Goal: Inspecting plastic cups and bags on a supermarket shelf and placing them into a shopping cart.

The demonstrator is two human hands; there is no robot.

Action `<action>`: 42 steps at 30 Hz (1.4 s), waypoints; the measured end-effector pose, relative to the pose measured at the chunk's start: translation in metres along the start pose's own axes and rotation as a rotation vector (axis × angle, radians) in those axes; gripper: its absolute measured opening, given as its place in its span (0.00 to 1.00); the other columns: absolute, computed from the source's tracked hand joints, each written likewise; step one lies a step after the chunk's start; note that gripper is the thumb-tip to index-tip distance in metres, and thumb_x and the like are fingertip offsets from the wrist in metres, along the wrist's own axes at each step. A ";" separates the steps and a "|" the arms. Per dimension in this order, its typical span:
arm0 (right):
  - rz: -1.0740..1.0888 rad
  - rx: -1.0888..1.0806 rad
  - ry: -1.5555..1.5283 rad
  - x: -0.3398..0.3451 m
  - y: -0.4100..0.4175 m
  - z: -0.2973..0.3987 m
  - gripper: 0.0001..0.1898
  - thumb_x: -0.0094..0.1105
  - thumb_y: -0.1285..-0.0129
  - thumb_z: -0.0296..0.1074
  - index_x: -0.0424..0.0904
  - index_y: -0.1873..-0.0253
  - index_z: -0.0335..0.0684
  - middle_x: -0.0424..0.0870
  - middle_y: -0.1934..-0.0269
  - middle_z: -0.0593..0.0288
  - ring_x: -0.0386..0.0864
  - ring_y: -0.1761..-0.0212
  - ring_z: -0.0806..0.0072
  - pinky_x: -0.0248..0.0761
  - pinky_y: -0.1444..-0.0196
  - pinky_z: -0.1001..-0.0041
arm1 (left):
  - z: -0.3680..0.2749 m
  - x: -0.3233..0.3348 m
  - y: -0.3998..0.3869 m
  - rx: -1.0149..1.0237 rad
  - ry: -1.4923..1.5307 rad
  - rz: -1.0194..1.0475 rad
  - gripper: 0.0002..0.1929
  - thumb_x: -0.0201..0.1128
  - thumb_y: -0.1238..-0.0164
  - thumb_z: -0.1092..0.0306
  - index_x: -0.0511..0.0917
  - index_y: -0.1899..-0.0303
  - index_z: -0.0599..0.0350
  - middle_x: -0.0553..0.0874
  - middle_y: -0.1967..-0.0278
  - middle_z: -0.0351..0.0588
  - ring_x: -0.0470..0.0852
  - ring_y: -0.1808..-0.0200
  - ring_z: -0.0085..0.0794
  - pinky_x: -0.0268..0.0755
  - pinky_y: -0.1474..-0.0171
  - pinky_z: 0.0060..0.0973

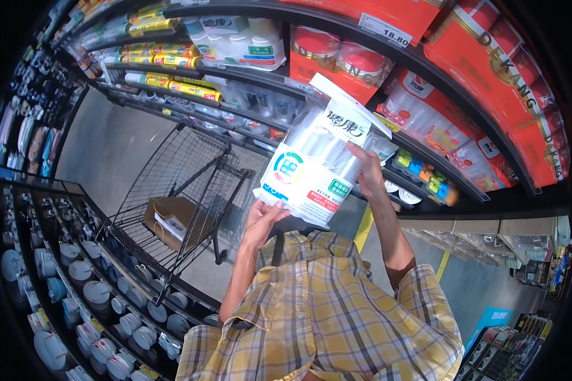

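Observation:
A wrapped pack of clear disposable plastic cups (310,178) is held up before my chest, tilted, with its printed front toward me. The wrapper is clear film with white printed bands, and light glares off its middle. My left hand (263,220) grips the pack's lower left corner, thumb on the front. On its right side, my right hand (369,166) clasps the upper part with the thumb across the front. The fingers behind the pack are hidden. Close beyond it are shelves with red-wrapped packs of cups (341,57).
A black wire shopping cart (171,166) stands to my left, with a brown paper bag (195,224) in it. Bowls and plates fill a rack (95,290) at lower left. Black shelf edges (462,85) curve close on the right. Yellow-wrapped rolls (176,62) lie on shelves farther left.

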State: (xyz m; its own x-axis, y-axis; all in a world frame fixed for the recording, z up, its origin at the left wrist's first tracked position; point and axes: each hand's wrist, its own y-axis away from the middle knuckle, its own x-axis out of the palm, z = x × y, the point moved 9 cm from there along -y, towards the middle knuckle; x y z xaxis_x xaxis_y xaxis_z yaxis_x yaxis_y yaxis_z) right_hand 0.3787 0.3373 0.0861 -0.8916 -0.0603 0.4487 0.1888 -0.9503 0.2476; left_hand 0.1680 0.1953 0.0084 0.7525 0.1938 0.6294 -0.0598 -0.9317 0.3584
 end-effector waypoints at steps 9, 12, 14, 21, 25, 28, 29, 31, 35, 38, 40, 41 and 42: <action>-0.026 0.057 -0.018 -0.026 -0.004 -0.027 0.27 0.59 0.41 0.38 0.66 0.40 0.31 0.75 0.46 0.54 0.74 0.46 0.67 0.66 0.43 0.69 | -0.005 0.010 0.006 0.091 0.021 0.126 0.21 0.62 0.40 0.79 0.67 0.45 0.63 0.79 0.51 0.48 0.80 0.52 0.29 0.75 0.48 0.28; -0.039 0.087 -0.028 -0.027 -0.002 -0.032 0.28 0.60 0.41 0.38 0.64 0.39 0.31 0.74 0.45 0.53 0.73 0.45 0.66 0.66 0.42 0.68 | 0.003 0.005 -0.003 0.171 -0.066 0.061 0.24 0.63 0.42 0.80 0.65 0.45 0.62 0.79 0.51 0.48 0.80 0.52 0.28 0.75 0.50 0.26; -0.043 0.086 -0.028 -0.026 -0.001 -0.035 0.30 0.61 0.42 0.38 0.63 0.38 0.30 0.73 0.45 0.52 0.73 0.45 0.65 0.65 0.41 0.68 | 0.007 -0.004 -0.006 0.229 -0.101 -0.041 0.24 0.62 0.42 0.80 0.64 0.44 0.61 0.79 0.52 0.47 0.80 0.55 0.26 0.76 0.55 0.22; -0.034 0.231 -0.215 -0.039 -0.001 -0.075 0.26 0.60 0.40 0.42 0.66 0.41 0.34 0.77 0.50 0.56 0.78 0.51 0.66 0.74 0.50 0.66 | -0.018 0.030 -0.005 0.220 -0.131 -0.038 0.24 0.63 0.42 0.77 0.63 0.45 0.59 0.79 0.56 0.43 0.79 0.61 0.22 0.75 0.64 0.19; -0.011 0.471 -0.345 -0.040 0.003 -0.113 0.23 0.57 0.39 0.45 0.69 0.44 0.37 0.79 0.54 0.55 0.79 0.54 0.65 0.74 0.50 0.65 | -0.031 0.049 0.005 0.278 -0.198 -0.015 0.27 0.66 0.45 0.76 0.61 0.46 0.57 0.76 0.53 0.44 0.77 0.55 0.24 0.75 0.62 0.20; 0.022 0.554 -0.404 -0.032 0.009 -0.125 0.22 0.54 0.37 0.46 0.70 0.45 0.38 0.80 0.54 0.54 0.80 0.54 0.64 0.74 0.51 0.65 | -0.036 0.066 0.013 0.323 -0.189 -0.004 0.31 0.68 0.49 0.78 0.59 0.45 0.56 0.72 0.49 0.45 0.75 0.49 0.27 0.74 0.57 0.23; 0.023 0.557 -0.401 -0.032 0.008 -0.127 0.22 0.54 0.37 0.46 0.70 0.45 0.38 0.80 0.54 0.54 0.80 0.54 0.64 0.74 0.51 0.65 | -0.039 0.069 0.015 0.366 -0.133 0.008 0.33 0.69 0.51 0.79 0.58 0.45 0.56 0.70 0.48 0.45 0.73 0.46 0.29 0.74 0.54 0.24; 0.051 0.653 -0.397 -0.029 0.013 -0.137 0.22 0.53 0.37 0.47 0.70 0.45 0.37 0.80 0.54 0.53 0.80 0.54 0.64 0.74 0.51 0.64 | -0.037 0.068 0.016 0.349 -0.157 0.011 0.34 0.69 0.52 0.80 0.57 0.44 0.57 0.69 0.47 0.46 0.72 0.45 0.30 0.73 0.51 0.26; 0.035 0.666 -0.336 -0.031 0.016 -0.143 0.24 0.53 0.38 0.48 0.70 0.44 0.37 0.80 0.54 0.53 0.80 0.54 0.63 0.74 0.50 0.63 | -0.037 0.075 0.019 0.329 -0.186 0.023 0.36 0.71 0.54 0.79 0.56 0.44 0.57 0.69 0.47 0.47 0.72 0.44 0.30 0.72 0.49 0.26; 0.058 0.652 -0.343 -0.026 0.018 -0.144 0.25 0.54 0.39 0.49 0.70 0.44 0.36 0.79 0.53 0.52 0.80 0.54 0.63 0.73 0.49 0.63 | -0.040 0.076 0.019 0.324 -0.259 -0.031 0.36 0.71 0.53 0.78 0.55 0.44 0.59 0.70 0.48 0.49 0.73 0.45 0.31 0.73 0.50 0.26; 0.073 0.605 -0.329 -0.023 0.018 -0.142 0.25 0.54 0.39 0.49 0.69 0.43 0.36 0.79 0.52 0.52 0.80 0.54 0.63 0.73 0.49 0.63 | -0.040 0.078 0.019 0.323 -0.266 -0.060 0.36 0.71 0.53 0.77 0.55 0.44 0.60 0.71 0.50 0.50 0.74 0.47 0.32 0.74 0.53 0.26; 0.072 0.605 -0.329 -0.024 0.019 -0.143 0.25 0.54 0.39 0.49 0.69 0.43 0.36 0.79 0.52 0.52 0.80 0.54 0.63 0.73 0.49 0.63 | -0.040 0.077 0.019 0.322 -0.274 -0.090 0.36 0.71 0.52 0.76 0.55 0.45 0.61 0.72 0.51 0.51 0.75 0.49 0.32 0.74 0.56 0.25; 0.084 0.614 -0.334 -0.022 0.019 -0.144 0.25 0.54 0.39 0.49 0.69 0.43 0.36 0.79 0.52 0.51 0.80 0.53 0.63 0.73 0.49 0.63 | -0.040 0.077 0.018 0.322 -0.274 -0.089 0.36 0.71 0.52 0.76 0.55 0.45 0.61 0.72 0.51 0.51 0.75 0.49 0.32 0.74 0.56 0.25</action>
State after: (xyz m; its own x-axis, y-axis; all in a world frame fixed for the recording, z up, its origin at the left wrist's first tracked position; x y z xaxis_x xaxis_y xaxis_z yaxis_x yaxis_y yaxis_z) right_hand 0.3426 0.2760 -0.0429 -0.7088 0.0646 0.7025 0.5371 -0.5962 0.5967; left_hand 0.1987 0.2056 0.0907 0.8946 0.2289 0.3837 0.1876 -0.9719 0.1424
